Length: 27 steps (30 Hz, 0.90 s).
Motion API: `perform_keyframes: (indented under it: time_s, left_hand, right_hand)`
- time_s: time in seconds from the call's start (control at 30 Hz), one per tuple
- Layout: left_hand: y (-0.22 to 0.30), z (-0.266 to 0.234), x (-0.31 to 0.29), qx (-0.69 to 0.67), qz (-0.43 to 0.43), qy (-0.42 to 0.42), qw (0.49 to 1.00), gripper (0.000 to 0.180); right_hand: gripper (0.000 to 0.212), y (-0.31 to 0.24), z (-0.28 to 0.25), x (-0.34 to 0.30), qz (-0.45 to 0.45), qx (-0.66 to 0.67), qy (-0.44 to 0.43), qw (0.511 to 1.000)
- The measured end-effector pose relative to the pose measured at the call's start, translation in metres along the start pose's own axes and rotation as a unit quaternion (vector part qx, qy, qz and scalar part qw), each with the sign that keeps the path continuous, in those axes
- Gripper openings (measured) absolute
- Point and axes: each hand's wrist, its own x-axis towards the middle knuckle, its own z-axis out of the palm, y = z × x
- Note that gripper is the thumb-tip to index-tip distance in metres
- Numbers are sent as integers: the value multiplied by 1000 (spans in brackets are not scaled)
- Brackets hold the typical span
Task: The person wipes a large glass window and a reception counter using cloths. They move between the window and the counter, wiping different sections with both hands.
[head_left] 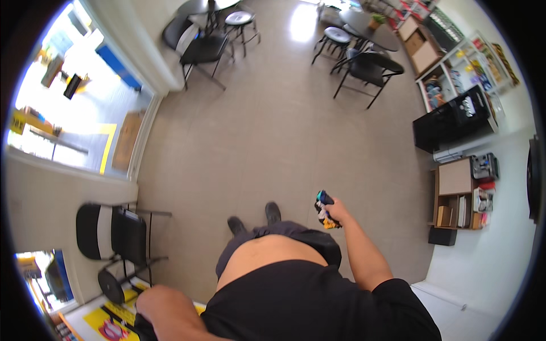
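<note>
My right hand [338, 210] is held out in front of my right hip, above the floor. Its fingers are closed round a small dark blue bundle [323, 198] with a teal end; black, white and yellow-orange parts hang below it. What kind of thing it is I cannot make out. Of my left side only the bent arm [168, 310] shows, at the lower left; its hand is out of the picture.
A black folding chair [131, 236] stands at the left wall, beside a yellow and white printed surface [108, 321]. Ahead are round tables [371, 29] with stools and chairs [206, 48]. Shelves [455, 196] and a black-covered table [449, 122] line the right wall. A glazed opening [74, 96] is at left.
</note>
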Motion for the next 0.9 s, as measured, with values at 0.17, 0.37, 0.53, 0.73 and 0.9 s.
perform_keyframes:
  time_s: [0.17,0.37,0.53,0.73,0.9]
  left_hand:
    - [19,16,-18,-15,53,23,998,59]
    - [-13,43,-29,-9,38,91,995,60]
    - [-95,60,-38,48,-158,168,972,61]
    - [-225,87,-239,63,-687,76,720,62]
    - [-97,61,-303,-15,-551,390,738,53]
  right_hand:
    - [30,0,26,-10,33,-117,-143,982]
    - [40,11,22,-19,55,-147,-138,978]
    - [36,-56,21,14,61,-144,-186,970]
    - [35,-117,34,32,-48,-174,-181,967]
    - [46,-129,26,29,-10,-116,-192,974]
